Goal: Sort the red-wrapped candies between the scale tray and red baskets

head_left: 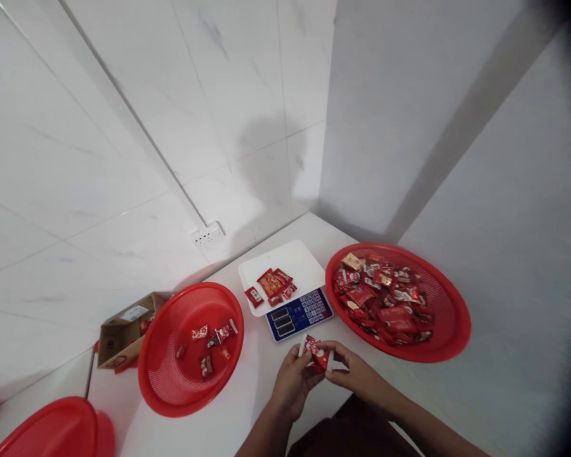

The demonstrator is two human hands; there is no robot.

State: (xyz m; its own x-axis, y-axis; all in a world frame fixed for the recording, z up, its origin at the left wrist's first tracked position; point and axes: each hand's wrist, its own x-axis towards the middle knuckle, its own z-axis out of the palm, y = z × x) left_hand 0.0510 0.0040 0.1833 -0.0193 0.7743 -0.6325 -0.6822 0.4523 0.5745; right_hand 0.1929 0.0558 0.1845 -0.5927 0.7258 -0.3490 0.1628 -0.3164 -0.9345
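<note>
Both my hands meet just in front of a digital scale (299, 312). My left hand (292, 382) and my right hand (354, 371) are closed on the same small red packet (316, 353), pinching it from either side. The scale's white weighing plate (295, 260) carries several red packets (272, 285). To the right, a big red basket (450, 317) is heaped with several red packets (383, 295). To the left, another red basket (171, 374) holds only a few scattered packets (212, 343).
A small open cardboard box (124, 335) sits left of the left basket. Part of a third red basket (52, 431) shows at the bottom left. A wall socket (206, 236) is on the tiled wall behind the white table (247, 406).
</note>
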